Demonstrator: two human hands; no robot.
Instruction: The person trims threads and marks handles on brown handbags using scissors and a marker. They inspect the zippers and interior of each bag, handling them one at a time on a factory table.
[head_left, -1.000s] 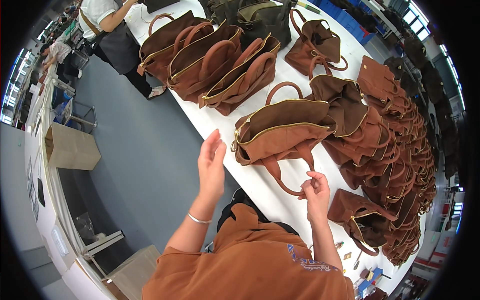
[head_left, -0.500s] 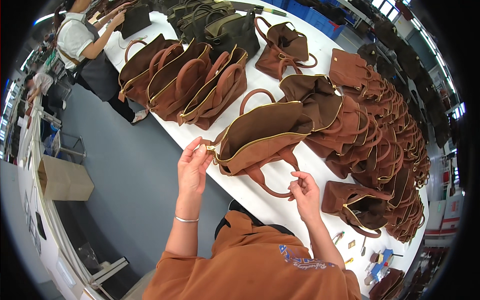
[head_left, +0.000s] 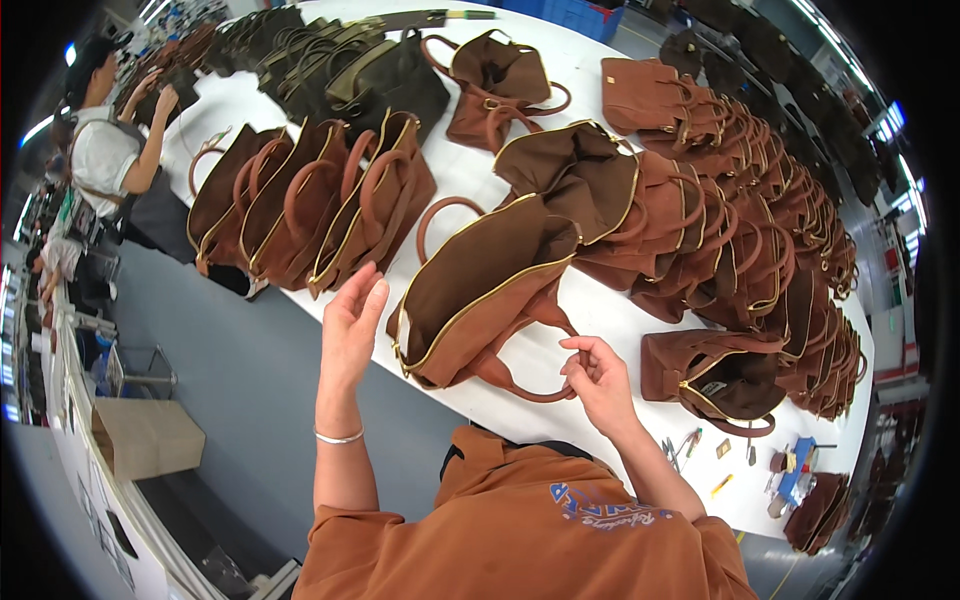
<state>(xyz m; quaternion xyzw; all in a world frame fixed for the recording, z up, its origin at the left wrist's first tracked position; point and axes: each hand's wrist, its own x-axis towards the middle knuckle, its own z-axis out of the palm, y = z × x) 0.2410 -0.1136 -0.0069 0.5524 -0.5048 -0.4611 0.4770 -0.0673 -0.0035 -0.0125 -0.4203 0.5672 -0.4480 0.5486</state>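
A brown handbag (head_left: 480, 290) lies unzipped on the white table in front of me, its mouth wide and dark lining showing. Along its rim runs a gold zipper (head_left: 500, 277). My left hand (head_left: 350, 335) is just left of the bag's zipper end, fingers stretched out and holding nothing. At the near side, my right hand (head_left: 598, 385) has thumb and fingers pinched on the bag's front handle (head_left: 535, 393).
More brown handbags (head_left: 300, 200) stand open at the left; dark green bags (head_left: 350, 75) sit behind. Rows of brown bags (head_left: 740, 200) fill the right side. Small tools (head_left: 722, 485) lie at the near right. A co-worker (head_left: 110, 160) stands at the far left.
My left hand has let go of the zipper end and opened, drawing away from the bag. My right hand stays at the handle. The whole view has shifted slightly.
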